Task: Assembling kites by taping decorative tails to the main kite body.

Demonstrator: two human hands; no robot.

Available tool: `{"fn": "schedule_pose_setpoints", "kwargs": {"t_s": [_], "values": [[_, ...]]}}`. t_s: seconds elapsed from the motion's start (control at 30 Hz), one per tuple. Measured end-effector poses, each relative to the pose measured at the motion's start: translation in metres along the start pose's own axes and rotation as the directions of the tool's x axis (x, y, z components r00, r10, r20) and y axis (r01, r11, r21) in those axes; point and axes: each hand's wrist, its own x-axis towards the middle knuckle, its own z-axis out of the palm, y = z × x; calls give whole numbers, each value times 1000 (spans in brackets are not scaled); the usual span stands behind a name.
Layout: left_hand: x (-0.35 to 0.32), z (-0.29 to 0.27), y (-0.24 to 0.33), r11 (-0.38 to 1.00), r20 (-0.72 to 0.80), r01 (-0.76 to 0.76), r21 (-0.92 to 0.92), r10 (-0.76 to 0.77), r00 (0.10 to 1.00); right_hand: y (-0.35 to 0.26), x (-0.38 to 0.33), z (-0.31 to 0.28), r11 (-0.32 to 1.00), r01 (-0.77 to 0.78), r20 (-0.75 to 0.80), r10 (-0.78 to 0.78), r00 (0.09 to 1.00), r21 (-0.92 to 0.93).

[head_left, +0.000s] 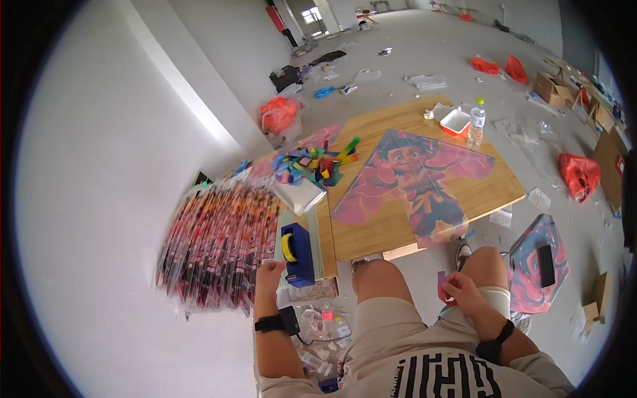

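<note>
Kite [405, 174] printed with a cartoon figure lies spread across the wooden desk [361, 240], its lower end reaching the near edge and its right wing stretching toward the right edge. Both hands are off the desk. The right hand [462, 293], over the lap beyond the near edge, grasps a pinkish-purple strip [441, 282] between thumb and fingers. The left hand [271, 275] is past the near left corner, fingers curled in close beside a blue tape dispenser [302, 255] with a yellow roll [288, 247]; whether it pinches anything I cannot tell. Along the left edge, colourful ribbons [325, 169] sit in a loose heap, with a clear plastic packet [302, 197] just beside them. Toward the far right corner stand a red-and-white tray [455, 122] and, next to it, a clear bottle [476, 126] with a green cap. Left of the desk is a long row of plastic-wrapped packs [219, 245]. Beyond the near right corner, a second printed piece [527, 275] carries a black phone-shaped object [546, 265].
</note>
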Motion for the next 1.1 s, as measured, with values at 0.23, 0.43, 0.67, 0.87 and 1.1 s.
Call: {"fn": "schedule_pose_setpoints", "kwargs": {"t_s": [0.23,0.43,0.67,0.87,1.1], "values": [[-22,5,3,959,117,226,-168,-208,971,8,9,-11,999,47,46,-47,998,4],[-25,6,-11,975,20,116,-190,-115,993,12,8,-12,999,39,78,-39,996,11],[-24,3,-5,912,99,205,-356,-182,978,15,9,-10,1000,23,66,-23,998,-3],[-34,5,1,901,198,297,-315,-243,950,17,9,-12,999,28,71,-27,997,-21],[-38,-3,-3,922,282,283,-266,-206,937,15,8,-9,1000,19,73,-17,997,-22]]}}
